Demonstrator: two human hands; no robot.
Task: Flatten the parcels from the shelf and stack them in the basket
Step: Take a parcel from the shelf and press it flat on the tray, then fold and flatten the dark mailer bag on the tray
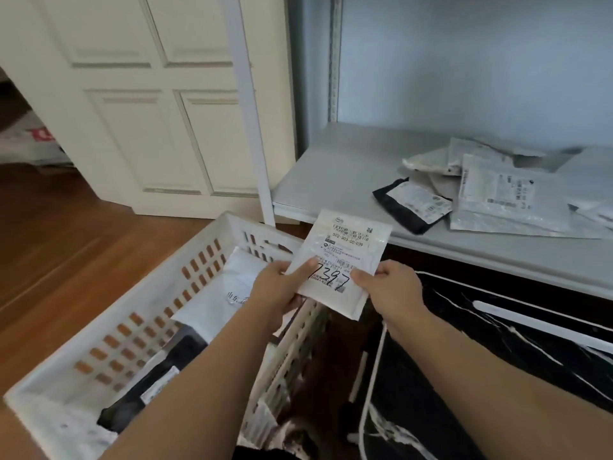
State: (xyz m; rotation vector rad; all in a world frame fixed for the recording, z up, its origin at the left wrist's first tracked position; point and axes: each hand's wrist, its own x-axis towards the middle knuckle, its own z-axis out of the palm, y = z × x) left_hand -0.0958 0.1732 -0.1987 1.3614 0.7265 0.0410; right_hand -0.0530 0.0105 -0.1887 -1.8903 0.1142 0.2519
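Both your hands pinch one flat white paper parcel with a printed label [341, 260] at centre frame: left hand [282, 287] on its lower left edge, right hand [391, 290] on its lower right. You hold it above the right rim of the white slotted plastic basket [185, 257] at lower left. Several grey and black mailer bags [497, 190] lie on the grey shelf [338, 174] at right.

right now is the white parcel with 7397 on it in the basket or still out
Out. Both hands, left hand and right hand, hold the white parcel above the basket's rim.
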